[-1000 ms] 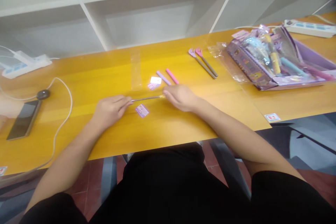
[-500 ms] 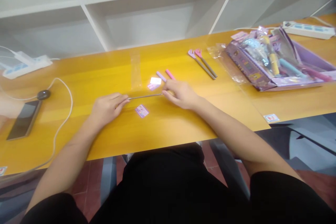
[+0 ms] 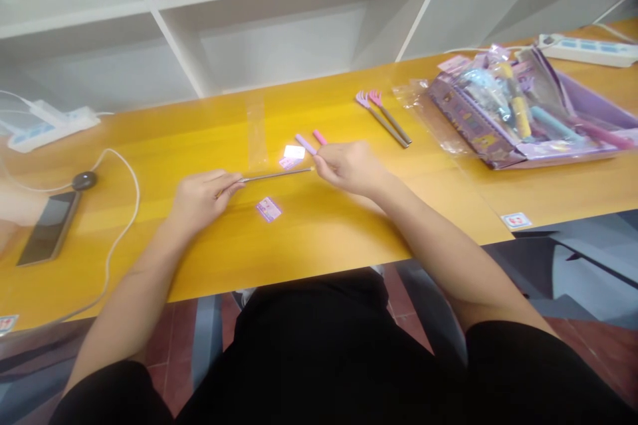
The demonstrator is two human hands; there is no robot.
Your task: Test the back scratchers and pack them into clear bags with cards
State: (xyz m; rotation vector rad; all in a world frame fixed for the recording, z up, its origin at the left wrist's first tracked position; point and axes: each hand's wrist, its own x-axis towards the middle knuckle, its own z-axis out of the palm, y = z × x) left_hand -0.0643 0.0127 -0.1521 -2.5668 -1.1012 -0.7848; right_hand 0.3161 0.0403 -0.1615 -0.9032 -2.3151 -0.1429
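My left hand (image 3: 205, 196) is closed around one end of a thin metal rod (image 3: 276, 176), which points right across the table. At the rod's far end, my right hand (image 3: 351, 166) has its fingers pressed together; what they hold is hidden. Behind the right hand lie a purple tube (image 3: 304, 143) and a pink tube (image 3: 319, 137), partly covered by it. A purple-and-pink card (image 3: 269, 209) rests below the rod, and a white card (image 3: 294, 152) overlaps another printed card (image 3: 290, 163) above it.
Two back scratchers, one with a purple claw (image 3: 363, 100) and one with a pink claw (image 3: 375, 99), lie farther back. To the right sits a purple display box (image 3: 503, 154) with wrapped items. A phone (image 3: 48, 228), a cable and a power strip (image 3: 54, 129) are on the left.
My right hand has shifted slightly up and right, toward the rod's end, so more rod shows. The yellow piece seen in its fingers is now hidden. The left hand has barely moved.
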